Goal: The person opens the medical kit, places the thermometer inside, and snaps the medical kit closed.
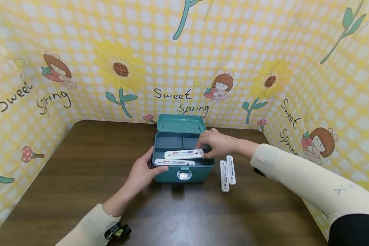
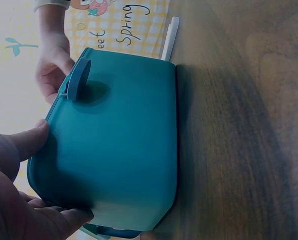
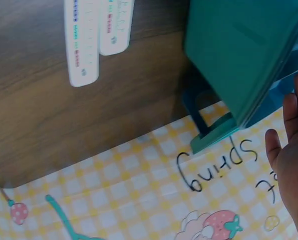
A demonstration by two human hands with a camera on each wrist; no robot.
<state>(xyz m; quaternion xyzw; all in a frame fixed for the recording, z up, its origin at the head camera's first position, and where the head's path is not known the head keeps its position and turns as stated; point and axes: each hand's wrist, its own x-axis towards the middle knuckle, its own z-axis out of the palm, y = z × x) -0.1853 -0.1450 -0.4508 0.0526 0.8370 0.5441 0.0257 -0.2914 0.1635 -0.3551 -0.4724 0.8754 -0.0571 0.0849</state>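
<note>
A teal toolbox (image 1: 167, 176) stands on the table with its lid (image 1: 181, 123) raised at the back and a round metal latch on the front. My left hand (image 1: 142, 171) grips its front left corner, thumb over the front rim and fingers along the side. Inside the box, my right hand (image 1: 219, 143) pinches the right end of a white thermometer (image 1: 182, 154). Another white thermometer (image 1: 174, 162) lies in front of it, along the front wall. In the right wrist view, a white end shows at the fingertips (image 3: 290, 112).
Two more thermometers, one nearer (image 1: 224, 177) and one farther (image 1: 231, 171), lie side by side on the brown table (image 1: 110, 147) right of the box. A divider (image 1: 182, 140) splits the box's rear part. Yellow checked cloth (image 1: 160, 61) hangs around the table.
</note>
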